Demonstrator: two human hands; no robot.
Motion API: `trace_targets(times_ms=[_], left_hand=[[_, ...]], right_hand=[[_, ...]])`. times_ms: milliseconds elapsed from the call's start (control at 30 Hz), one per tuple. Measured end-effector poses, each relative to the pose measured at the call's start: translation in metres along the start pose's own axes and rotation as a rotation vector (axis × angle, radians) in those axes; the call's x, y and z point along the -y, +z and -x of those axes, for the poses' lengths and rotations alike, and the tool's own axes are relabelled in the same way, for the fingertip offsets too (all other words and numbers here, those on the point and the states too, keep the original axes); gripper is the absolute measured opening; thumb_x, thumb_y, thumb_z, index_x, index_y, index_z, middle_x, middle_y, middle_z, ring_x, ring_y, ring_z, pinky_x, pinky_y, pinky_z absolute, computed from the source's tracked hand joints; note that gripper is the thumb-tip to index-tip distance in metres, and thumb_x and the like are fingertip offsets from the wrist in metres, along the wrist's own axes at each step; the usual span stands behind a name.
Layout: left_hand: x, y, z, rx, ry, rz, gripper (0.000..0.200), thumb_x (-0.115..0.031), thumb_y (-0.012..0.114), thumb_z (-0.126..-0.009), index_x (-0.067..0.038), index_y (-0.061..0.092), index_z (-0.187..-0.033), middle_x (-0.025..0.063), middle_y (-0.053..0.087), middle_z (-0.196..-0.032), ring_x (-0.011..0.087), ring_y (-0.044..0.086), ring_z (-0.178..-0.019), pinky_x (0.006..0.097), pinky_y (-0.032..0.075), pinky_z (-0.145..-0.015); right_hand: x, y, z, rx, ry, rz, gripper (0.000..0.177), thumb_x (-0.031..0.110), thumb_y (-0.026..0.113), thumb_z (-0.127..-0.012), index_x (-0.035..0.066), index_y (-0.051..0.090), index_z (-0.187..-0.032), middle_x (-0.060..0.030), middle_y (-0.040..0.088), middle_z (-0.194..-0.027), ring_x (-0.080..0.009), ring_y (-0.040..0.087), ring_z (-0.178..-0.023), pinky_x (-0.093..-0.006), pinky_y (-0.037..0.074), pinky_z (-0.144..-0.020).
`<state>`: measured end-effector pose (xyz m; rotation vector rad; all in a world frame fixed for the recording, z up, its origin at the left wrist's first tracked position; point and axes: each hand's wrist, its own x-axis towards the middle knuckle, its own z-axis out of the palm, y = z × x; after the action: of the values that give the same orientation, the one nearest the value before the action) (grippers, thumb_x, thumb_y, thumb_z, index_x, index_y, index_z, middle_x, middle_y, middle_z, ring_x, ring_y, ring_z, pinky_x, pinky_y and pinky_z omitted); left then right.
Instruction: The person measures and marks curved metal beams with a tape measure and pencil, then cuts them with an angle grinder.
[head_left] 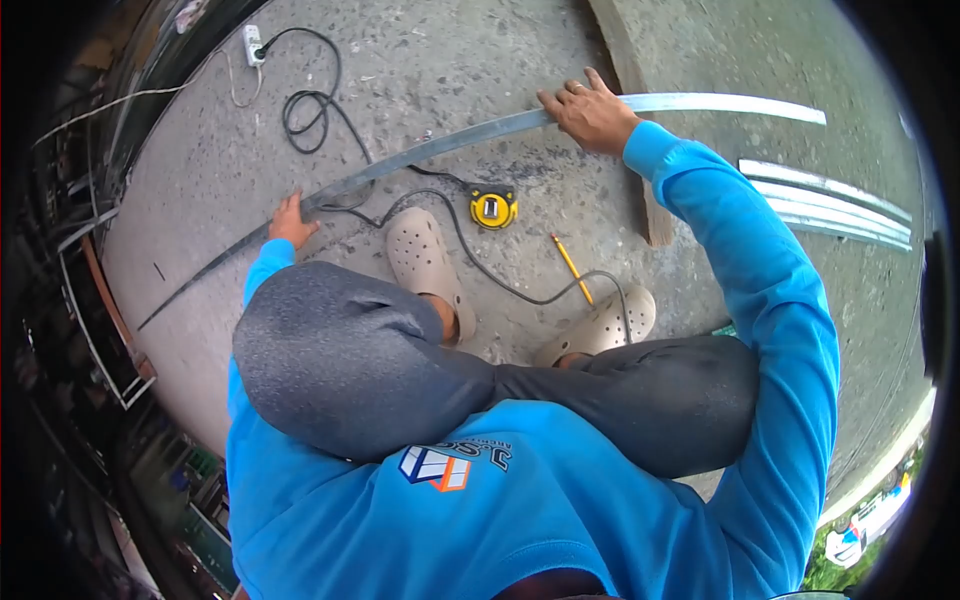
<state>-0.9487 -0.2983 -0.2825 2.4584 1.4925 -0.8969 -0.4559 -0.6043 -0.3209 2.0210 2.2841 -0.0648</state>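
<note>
A long, thin metal strip [440,143] stretches across the concrete floor in front of my feet. My right hand [592,114] is closed over it, near a wooden board, with a ring on one finger. Toward the strip's left part, my left hand [290,222] grips its near edge; some of its fingertips are hidden. Between the strip and my shoes lies a yellow and black tape measure [493,208]. A yellow pencil [572,269] rests on the floor by my right shoe [607,325].
Several more metal strips [830,205] lie at the right. A wooden board [655,205] passes by my right hand. A dark cable [335,100] runs from a white power outlet [252,47] past my left shoe [425,255] to my right shoe. Metal frames [95,330] stand at the left.
</note>
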Motion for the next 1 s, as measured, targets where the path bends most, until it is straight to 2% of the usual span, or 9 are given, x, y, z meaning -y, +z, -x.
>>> trace_targets(times_ms=[233,367,500,700,767,833,867,933,1000], left_hand=[[0.001,0.016,-0.023,-0.119,0.08,0.04,0.08,-0.027,0.083,-0.081,-0.02,0.044,-0.151,0.0112,0.049,-0.151,0.0338,0.045,-0.139,0.0499,0.034,-0.116],[-0.002,0.005,-0.043,-0.073,0.157,0.1,0.045,-0.037,0.08,-0.084,-0.012,0.068,-0.12,0.0142,0.071,-0.108,0.0324,0.065,-0.108,0.0459,0.049,-0.094],[-0.071,-0.051,-0.031,-0.051,0.195,0.044,0.042,-0.048,0.075,-0.086,-0.007,0.074,-0.09,0.0164,0.069,-0.074,0.0375,0.069,-0.077,0.0466,0.052,-0.07],[-0.193,-0.04,-0.035,-0.36,0.537,0.344,0.027,-0.041,0.078,-0.08,-0.015,0.074,-0.087,0.013,0.07,-0.074,0.0374,0.064,-0.07,0.0466,0.048,-0.068],[-0.23,-0.031,-0.043,-0.482,0.676,0.298,0.026,-0.037,0.078,-0.078,-0.015,0.074,-0.093,0.0094,0.072,-0.081,0.033,0.067,-0.078,0.0448,0.047,-0.078],[-0.266,-0.033,-0.039,-0.459,0.765,0.282,0.028,-0.035,0.079,-0.077,-0.015,0.073,-0.097,0.008,0.073,-0.083,0.0315,0.067,-0.08,0.0442,0.045,-0.081],[-0.278,-0.036,-0.039,-0.444,0.842,0.265,0.031,-0.033,0.079,-0.076,-0.015,0.072,-0.102,0.0066,0.073,-0.086,0.03,0.068,-0.082,0.0437,0.043,-0.084],[-0.299,-0.031,-0.034,-0.409,0.874,0.237,0.032,-0.031,0.08,-0.076,-0.015,0.071,-0.103,0.0061,0.073,-0.087,0.0294,0.067,-0.084,0.044,0.043,-0.084],[-0.318,-0.026,-0.026,-0.4,0.926,0.213,0.032,-0.028,0.08,-0.078,-0.015,0.07,-0.106,0.006,0.071,-0.091,0.0283,0.065,-0.09,0.0447,0.042,-0.084]], right_hand=[[-0.006,-0.037,0.011,0.207,0.193,-0.212,0.021,0.009,0.066,-0.087,0.007,0.061,-0.108,-0.009,0.069,-0.102,-0.0288,0.066,-0.105,-0.0483,0.05,-0.094],[-0.047,-0.042,0.046,-0.001,0.344,-0.071,0.014,0.009,0.065,-0.089,0.009,0.062,-0.103,-0.0091,0.064,-0.106,-0.031,0.065,-0.106,-0.043,0.056,-0.084],[-0.111,-0.041,0.09,-0.11,0.539,0.033,0.016,0.015,0.067,-0.09,0.01,0.061,-0.104,-0.0082,0.062,-0.106,-0.0324,0.064,-0.106,-0.045,0.054,-0.088],[-0.205,-0.023,0.155,0.251,0.975,0.256,0.04,0.022,0.066,-0.092,0.013,0.062,-0.131,-0.0112,0.063,-0.132,-0.0323,0.064,-0.117,-0.0456,0.054,-0.097],[-0.174,-0.041,0.154,0.038,0.899,0.479,0.04,0.024,0.065,-0.093,0.011,0.064,-0.13,-0.0141,0.064,-0.131,-0.0339,0.064,-0.117,-0.0445,0.053,-0.097],[-0.132,-0.045,0.14,-0.155,0.826,0.043,0.038,0.025,0.064,-0.093,0.011,0.065,-0.128,-0.0152,0.065,-0.13,-0.036,0.065,-0.114,-0.0428,0.054,-0.095],[-0.095,-0.045,0.127,-0.209,0.804,-0.249,0.033,0.03,0.066,-0.09,0.009,0.069,-0.116,-0.0175,0.072,-0.11,-0.0396,0.069,-0.099,-0.0477,0.057,-0.085],[-0.024,-0.039,0.11,-0.006,0.649,-0.762,0.033,0.034,0.067,-0.09,0.006,0.072,-0.105,-0.0196,0.073,-0.097,-0.0413,0.069,-0.091,-0.0476,0.056,-0.082],[0.046,-0.031,0.099,0.307,0.499,-0.796,0.042,0.046,0.066,-0.089,0.005,0.074,-0.09,-0.0217,0.072,-0.089,-0.0414,0.069,-0.085,-0.0501,0.056,-0.079]])
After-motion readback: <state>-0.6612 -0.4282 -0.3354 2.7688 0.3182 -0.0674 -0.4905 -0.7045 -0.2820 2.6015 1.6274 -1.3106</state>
